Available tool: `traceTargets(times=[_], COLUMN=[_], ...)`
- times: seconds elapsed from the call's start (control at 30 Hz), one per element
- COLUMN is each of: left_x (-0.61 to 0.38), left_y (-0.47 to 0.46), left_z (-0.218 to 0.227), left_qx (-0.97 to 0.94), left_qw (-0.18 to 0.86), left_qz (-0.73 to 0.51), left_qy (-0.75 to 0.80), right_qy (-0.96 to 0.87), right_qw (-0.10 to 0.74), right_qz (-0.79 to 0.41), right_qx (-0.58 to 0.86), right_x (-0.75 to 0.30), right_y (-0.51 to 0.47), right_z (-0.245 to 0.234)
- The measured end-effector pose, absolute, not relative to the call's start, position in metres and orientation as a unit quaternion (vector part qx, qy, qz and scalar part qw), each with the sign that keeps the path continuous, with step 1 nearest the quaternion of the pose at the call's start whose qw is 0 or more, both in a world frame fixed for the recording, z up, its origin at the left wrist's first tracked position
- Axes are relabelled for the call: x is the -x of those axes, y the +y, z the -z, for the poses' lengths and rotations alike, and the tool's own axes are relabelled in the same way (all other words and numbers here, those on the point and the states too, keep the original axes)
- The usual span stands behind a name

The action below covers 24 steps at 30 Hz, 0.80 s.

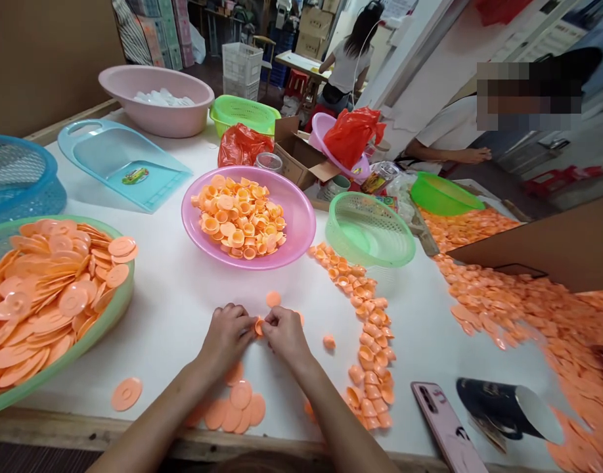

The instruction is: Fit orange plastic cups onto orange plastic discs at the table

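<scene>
Over the white table, my left hand (pixel 228 332) and my right hand (pixel 288 336) meet, fingers pinched from both sides on a small orange toy cup (pixel 259 326). My fingertips hide part of it. Flat orange discs like toy saucers (pixel 241 394) lie under and between my forearms, and another disc (pixel 273 299) lies just beyond my fingers. To the right of my right hand sits a loose orange cup (pixel 329 342). Farther right, a curved row of small orange cups (pixel 373 341) runs along the table. A pink bowl (pixel 296 246) ahead of my hands holds many such cups.
At the left, a green basin (pixel 127 305) is heaped with orange discs; a blue scoop (pixel 154 187) lies behind it. A green basket (pixel 370 230), a phone (pixel 442 420) and a tipped dark mug (pixel 489 404) are on the right, beside spread orange pieces. Two other people are beyond.
</scene>
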<state>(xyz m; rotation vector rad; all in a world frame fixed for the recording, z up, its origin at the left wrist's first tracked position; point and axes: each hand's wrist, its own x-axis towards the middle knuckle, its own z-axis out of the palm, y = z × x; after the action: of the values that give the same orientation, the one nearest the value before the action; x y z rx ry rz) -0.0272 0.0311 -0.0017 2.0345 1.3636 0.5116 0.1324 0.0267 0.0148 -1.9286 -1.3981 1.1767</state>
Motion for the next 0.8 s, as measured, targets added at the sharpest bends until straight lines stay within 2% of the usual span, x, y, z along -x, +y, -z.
traceTargets(times=[0.2, 0.33, 0.47, 0.57, 0.67, 0.73, 0.8], left_x=[0.015, 0.000, -0.004, -0.003, -0.001, -0.001, 0.001], left_y=[0.040, 0.037, 0.026, 0.021, 0.021, 0.028, 0.045], left_z=[-0.013, -0.011, -0.008, -0.006, -0.014, -0.031, -0.059], left_qx=[-0.620, -0.543, -0.459, -0.461, -0.494, -0.519, -0.550], left_qw=[0.494, 0.506, 0.571, 0.569, 0.560, 0.552, 0.517], left_qz=[-0.207, -0.226, -0.266, -0.284, -0.266, -0.264, -0.306], left_qy=[0.574, 0.630, 0.627, 0.619, 0.610, 0.597, 0.580], right_qy=[-0.565, -0.555, -0.524, -0.513, -0.531, -0.536, -0.545], right_qw=[0.236, 0.256, 0.313, 0.325, 0.301, 0.300, 0.321], right_qz=[-0.373, -0.383, -0.395, -0.402, -0.443, -0.457, -0.400], right_qx=[0.697, 0.692, 0.687, 0.686, 0.657, 0.643, 0.663], right_x=[-0.134, -0.132, -0.126, -0.123, -0.135, -0.157, -0.187], right_y=[0.028, 0.022, 0.015, 0.016, 0.019, 0.014, 0.003], right_z=[-0.016, -0.010, 0.003, 0.004, -0.010, -0.024, -0.037])
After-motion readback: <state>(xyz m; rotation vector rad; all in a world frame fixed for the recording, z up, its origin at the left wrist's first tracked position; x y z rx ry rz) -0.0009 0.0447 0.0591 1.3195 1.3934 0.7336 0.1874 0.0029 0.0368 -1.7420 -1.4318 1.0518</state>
